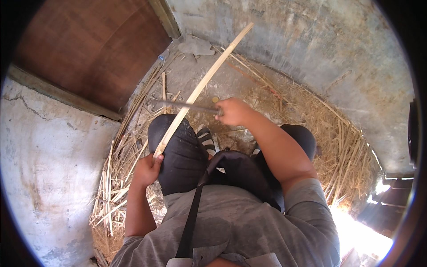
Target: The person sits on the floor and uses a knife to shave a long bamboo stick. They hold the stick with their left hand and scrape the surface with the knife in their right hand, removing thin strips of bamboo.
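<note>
A long pale bamboo strip (pixel 201 85) slants up and away from my left knee toward the far wall. My left hand (pixel 148 169) is closed around its near end, beside the knee. In my right hand (pixel 232 111) is the handle of a knife (pixel 195 107), its dark narrow blade pointing left. The blade crosses the strip just beyond my left knee; whether its edge touches the strip I cannot tell. Part of the handle is hidden by my fingers.
Split bamboo strips (pixel 116 178) lie heaped along the left wall. More strips and shavings (pixel 329 129) cover the floor at right. A brown door panel (pixel 84 49) stands at far left, and a stained concrete wall (pixel 307 40) closes the far side. My sandalled foot (pixel 207 140) rests between my knees.
</note>
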Available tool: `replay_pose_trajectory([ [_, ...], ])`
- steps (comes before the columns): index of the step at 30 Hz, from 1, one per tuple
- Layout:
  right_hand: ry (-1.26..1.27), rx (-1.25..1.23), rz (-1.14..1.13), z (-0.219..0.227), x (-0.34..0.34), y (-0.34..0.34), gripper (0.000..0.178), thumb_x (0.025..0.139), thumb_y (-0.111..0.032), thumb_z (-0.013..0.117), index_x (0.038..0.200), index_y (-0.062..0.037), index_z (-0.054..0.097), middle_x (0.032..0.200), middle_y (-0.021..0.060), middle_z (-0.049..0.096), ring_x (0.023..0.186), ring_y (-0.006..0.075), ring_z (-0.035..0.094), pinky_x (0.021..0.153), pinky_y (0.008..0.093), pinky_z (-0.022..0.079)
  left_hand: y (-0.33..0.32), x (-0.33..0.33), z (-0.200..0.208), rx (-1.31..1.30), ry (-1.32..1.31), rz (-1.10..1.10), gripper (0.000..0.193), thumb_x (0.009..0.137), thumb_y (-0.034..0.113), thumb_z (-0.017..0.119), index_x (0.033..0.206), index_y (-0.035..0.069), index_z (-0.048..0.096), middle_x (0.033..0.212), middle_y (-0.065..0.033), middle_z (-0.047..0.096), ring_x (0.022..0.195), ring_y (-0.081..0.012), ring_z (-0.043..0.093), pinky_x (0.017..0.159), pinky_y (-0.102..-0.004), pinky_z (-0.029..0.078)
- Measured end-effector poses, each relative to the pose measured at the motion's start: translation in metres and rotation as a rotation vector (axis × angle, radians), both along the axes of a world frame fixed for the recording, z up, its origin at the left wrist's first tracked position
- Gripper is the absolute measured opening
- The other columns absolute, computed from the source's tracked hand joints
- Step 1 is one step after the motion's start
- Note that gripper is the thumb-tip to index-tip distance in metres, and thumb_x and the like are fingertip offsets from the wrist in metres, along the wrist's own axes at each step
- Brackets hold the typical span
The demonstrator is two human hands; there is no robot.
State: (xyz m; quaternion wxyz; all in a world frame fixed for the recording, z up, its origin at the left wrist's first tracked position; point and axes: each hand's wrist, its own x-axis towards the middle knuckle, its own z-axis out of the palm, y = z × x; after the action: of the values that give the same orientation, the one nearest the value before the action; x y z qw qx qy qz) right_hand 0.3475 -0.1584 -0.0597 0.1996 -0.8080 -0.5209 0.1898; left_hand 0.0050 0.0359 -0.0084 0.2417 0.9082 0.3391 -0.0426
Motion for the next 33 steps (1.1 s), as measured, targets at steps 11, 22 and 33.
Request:
replay_pose_trajectory([
  [11, 0.064, 0.043, -0.375, -0.007, 0.044, -0.016, 0.051, 0.086, -0.041, 0.075, 0.122, -0.0049, 0.069, 0.107, 0.0224, 0.072, 0.105, 0.0404, 0.067, 0.091, 0.0472, 0.054, -0.001, 0.001, 0.003, 0.034, 0.032, -0.016, 0.058, 0.101, 0.055, 0.054, 0.087, -0.001, 0.065, 0.074, -0.0263, 0.065, 0.077, -0.0478, 0.066, 0.068, -0.0513, 0.049],
  [22, 0.031, -0.072, 0.104, 0.026, -0.019, 0.007, 0.041, 0.085, -0.037, 0.074, 0.115, -0.0087, 0.071, 0.104, 0.0194, 0.072, 0.104, 0.0389, 0.068, 0.091, 0.0482, 0.054, -0.001, -0.001, 0.006, 0.010, 0.054, 0.001, 0.059, 0.101, 0.056, 0.053, 0.088, -0.001, 0.065, 0.075, -0.0263, 0.065, 0.077, -0.0480, 0.065, 0.068, -0.0516, 0.049],
  [33, 0.059, 0.004, -0.470, -0.005, 0.046, -0.018, 0.055, 0.085, -0.043, 0.074, 0.122, -0.0022, 0.068, 0.110, 0.0234, 0.071, 0.105, 0.0399, 0.068, 0.092, 0.0469, 0.053, -0.001, 0.004, 0.008, 0.000, 0.051, 0.025, 0.058, 0.100, 0.054, 0.055, 0.086, -0.001, 0.065, 0.076, -0.0266, 0.066, 0.078, -0.0482, 0.065, 0.069, -0.0516, 0.049],
])
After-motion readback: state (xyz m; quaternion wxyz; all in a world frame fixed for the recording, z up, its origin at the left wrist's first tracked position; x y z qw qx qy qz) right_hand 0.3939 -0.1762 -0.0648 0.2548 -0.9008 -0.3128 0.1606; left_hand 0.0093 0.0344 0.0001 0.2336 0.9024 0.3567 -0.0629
